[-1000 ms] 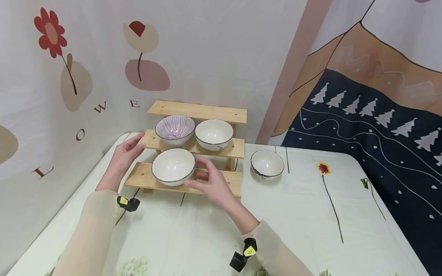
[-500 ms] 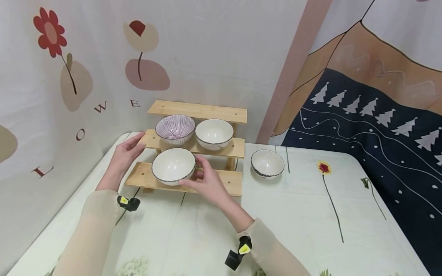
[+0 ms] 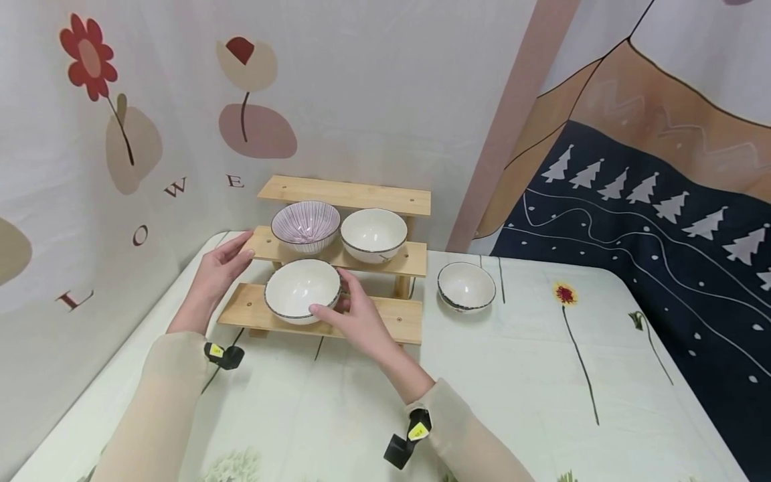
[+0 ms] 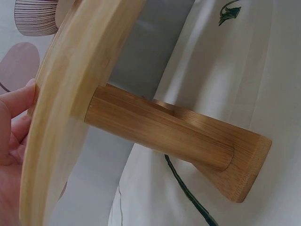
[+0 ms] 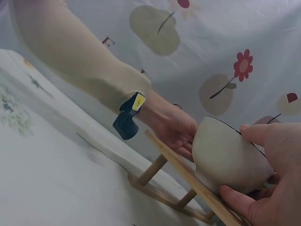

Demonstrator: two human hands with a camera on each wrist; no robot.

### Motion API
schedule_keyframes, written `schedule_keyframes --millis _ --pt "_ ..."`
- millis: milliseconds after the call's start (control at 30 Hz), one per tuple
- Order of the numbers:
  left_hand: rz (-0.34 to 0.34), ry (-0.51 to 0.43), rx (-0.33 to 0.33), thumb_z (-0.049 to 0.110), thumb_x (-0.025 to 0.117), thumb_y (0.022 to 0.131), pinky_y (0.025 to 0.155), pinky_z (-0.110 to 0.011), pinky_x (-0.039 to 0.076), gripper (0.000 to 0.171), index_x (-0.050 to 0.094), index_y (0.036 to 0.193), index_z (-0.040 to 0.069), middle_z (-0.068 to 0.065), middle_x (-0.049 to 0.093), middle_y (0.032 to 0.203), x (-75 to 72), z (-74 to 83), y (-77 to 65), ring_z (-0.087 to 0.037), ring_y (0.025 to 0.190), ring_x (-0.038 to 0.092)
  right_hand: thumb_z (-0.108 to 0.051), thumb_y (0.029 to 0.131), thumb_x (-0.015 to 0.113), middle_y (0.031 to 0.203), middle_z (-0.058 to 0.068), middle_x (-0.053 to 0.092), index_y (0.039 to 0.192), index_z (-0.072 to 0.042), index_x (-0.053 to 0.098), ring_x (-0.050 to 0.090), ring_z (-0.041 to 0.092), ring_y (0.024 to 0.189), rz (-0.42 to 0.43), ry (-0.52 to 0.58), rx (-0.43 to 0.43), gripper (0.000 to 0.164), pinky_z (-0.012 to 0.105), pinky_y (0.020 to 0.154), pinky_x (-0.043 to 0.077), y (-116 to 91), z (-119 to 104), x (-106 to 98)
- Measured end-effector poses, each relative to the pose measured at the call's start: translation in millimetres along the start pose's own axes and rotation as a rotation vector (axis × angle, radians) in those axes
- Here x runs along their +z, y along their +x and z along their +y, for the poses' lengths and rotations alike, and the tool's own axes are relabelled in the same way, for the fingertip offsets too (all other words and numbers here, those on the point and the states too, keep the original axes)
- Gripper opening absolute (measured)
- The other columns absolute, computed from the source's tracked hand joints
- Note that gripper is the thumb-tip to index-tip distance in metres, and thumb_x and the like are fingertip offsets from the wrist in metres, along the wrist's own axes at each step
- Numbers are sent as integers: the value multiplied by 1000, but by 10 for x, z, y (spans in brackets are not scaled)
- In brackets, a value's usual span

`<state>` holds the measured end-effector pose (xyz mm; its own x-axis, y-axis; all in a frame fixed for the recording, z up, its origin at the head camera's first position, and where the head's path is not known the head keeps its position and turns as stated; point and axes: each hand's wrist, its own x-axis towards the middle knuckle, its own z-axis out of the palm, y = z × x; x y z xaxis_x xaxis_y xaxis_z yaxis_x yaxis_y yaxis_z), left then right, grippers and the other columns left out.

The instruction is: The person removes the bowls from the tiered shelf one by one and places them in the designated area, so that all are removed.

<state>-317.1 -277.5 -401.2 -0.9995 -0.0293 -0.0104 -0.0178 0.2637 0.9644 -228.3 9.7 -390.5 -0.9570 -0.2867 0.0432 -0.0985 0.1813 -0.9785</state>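
A white bowl with a dark rim (image 3: 301,289) sits upright on the lowest step of a wooden three-tier shelf rack (image 3: 241,306). My right hand (image 3: 360,320) grips its right side, thumb at the front rim and fingers around the wall behind. In the right wrist view the same bowl (image 5: 225,157) lies between that hand's thumb and fingers. My left hand (image 3: 218,273) holds the left end of the middle plank, which the left wrist view shows close up as a pale board (image 4: 70,103). Some left fingers are hidden behind the board.
On the middle step stand a purple-striped bowl (image 3: 305,226) and another white bowl (image 3: 373,234), side by side. A smaller white bowl (image 3: 466,286) rests on the tablecloth right of the rack. A printed curtain (image 3: 373,87) hangs behind.
My right hand has shifted slightly left along the bowl, and its thumb has come from beside the bowl up to the front rim. The bowl and left hand stay put.
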Motion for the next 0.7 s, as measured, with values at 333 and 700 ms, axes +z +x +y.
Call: schedule_keyframes --millis 333,700 --pt "-3 -6 7 32 55 102 111 -15 41 65 26 158 13 -11 21 166 13 3 -13 -22 151 32 -7 95 61 152 20 41 154 -11 33 57 36 126 28 246 103 66 39 90 62 11 -70 56" --pt "-8 -105 12 28 59 101 103 -7 44 67 28 157 11 -12 21 165 -3 -18 -12 -14 149 36 2 89 58 146 19 49 149 -10 40 61 32 120 54 274 114 64 40 84 63 -15 -94 44"
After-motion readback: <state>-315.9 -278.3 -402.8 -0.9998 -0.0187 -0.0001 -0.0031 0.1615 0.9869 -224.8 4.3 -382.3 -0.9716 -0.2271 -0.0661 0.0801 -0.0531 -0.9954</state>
